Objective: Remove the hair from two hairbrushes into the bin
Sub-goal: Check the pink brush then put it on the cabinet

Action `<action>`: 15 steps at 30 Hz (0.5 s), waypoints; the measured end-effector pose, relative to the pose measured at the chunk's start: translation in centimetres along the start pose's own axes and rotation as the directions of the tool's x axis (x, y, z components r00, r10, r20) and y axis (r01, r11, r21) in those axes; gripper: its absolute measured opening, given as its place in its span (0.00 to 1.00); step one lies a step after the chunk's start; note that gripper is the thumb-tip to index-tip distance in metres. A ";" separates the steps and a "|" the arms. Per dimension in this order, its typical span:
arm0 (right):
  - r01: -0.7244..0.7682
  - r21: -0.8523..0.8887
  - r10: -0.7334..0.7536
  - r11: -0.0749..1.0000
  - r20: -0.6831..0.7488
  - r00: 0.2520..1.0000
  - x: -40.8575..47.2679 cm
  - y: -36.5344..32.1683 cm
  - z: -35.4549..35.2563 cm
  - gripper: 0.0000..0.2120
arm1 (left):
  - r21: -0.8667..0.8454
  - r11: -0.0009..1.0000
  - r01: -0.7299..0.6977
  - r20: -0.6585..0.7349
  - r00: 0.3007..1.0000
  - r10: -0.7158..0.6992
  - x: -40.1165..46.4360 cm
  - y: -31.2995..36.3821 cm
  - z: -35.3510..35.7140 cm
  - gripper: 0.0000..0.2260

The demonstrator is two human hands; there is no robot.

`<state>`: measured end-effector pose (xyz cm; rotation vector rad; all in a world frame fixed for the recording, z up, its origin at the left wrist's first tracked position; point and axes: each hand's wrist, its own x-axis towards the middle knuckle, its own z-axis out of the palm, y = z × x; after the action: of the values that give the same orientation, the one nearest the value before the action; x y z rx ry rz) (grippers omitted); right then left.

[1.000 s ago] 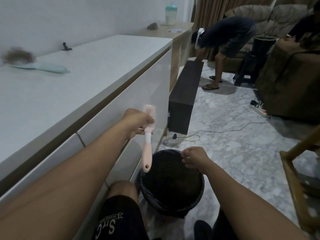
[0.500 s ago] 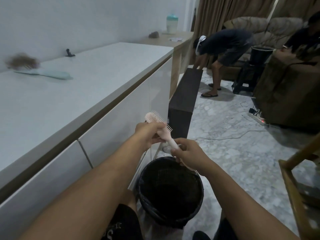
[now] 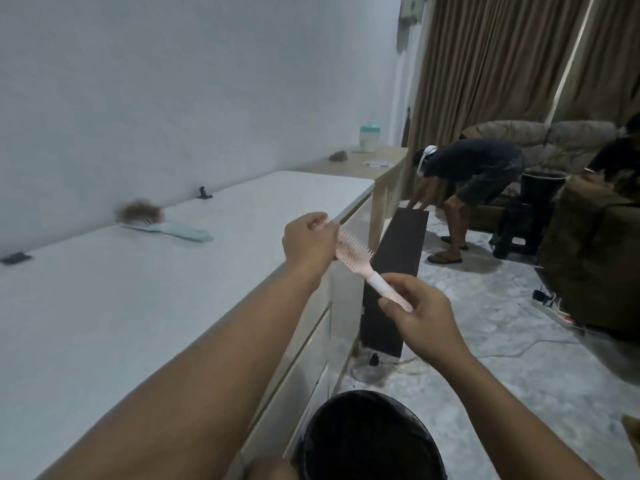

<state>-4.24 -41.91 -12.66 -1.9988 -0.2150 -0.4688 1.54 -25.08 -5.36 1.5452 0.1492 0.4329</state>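
Pink brush (image 3: pixel 353 252), now raised clear of the bin (image 3: pixel 370 441), is gripped by both hands: left hand (image 3: pixel 309 241) at the head, right hand (image 3: pixel 417 315) newly pinching the handle; bristles appear bare.

counter (image 3: pixel 145 306): long, white top, along wall
on counter: teal hairbrush (image 3: pixel 180 231) clogged with brown hair; small dark clip (image 3: pixel 204 193)
floor (image 3: pixel 491 382): black bin (image 3: pixel 370 441)

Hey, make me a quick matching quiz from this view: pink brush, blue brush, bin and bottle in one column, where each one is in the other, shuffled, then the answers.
Things:
1. pink brush
2. blue brush
3. bin
4. bottle

Places:
A. on the floor below the hands
B. held between the left hand and right hand
C. on the far wooden shelf
D. lying on the white cabinet top, full of hair

Pairs: 1-B, 2-D, 3-A, 4-C
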 end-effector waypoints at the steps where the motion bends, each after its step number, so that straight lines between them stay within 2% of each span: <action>1: 0.027 -0.007 -0.027 1.000 -0.004 1.000 0.5 -0.9 0.2 0.13 | 0.023 0.999 -0.027 -0.013 1.000 0.027 0.2 0.9 -0.7 0.19; 5: 0.124 -0.026 -0.124 0.992 -0.003 0.992 2.5 -4.6 1.2 0.11 | 0.247 0.952 -0.181 -0.049 0.979 0.199 1.2 4.2 -4.0 0.16; 10: 0.221 -0.070 -0.215 0.973 0.089 0.973 4.2 -10.4 4.6 0.15 | 0.483 0.814 -0.322 -0.066 0.914 0.401 2.8 6.2 -10.4 0.12; 12: 0.230 -0.073 -0.218 0.970 0.144 0.965 4.7 -12.6 6.7 0.16 | 0.570 0.747 -0.343 -0.053 0.892 0.449 3.1 6.7 -13.1 0.11; 15: 0.240 -0.081 -0.215 0.967 0.244 0.946 5.3 -15.8 10.3 0.20 | 0.688 0.662 -0.297 -0.034 0.898 0.438 4.0 6.8 -17.5 0.12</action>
<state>-2.51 -25.82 -1.65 -2.1471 -0.5837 -0.3961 -2.32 -7.56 1.43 2.2677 0.1508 0.9402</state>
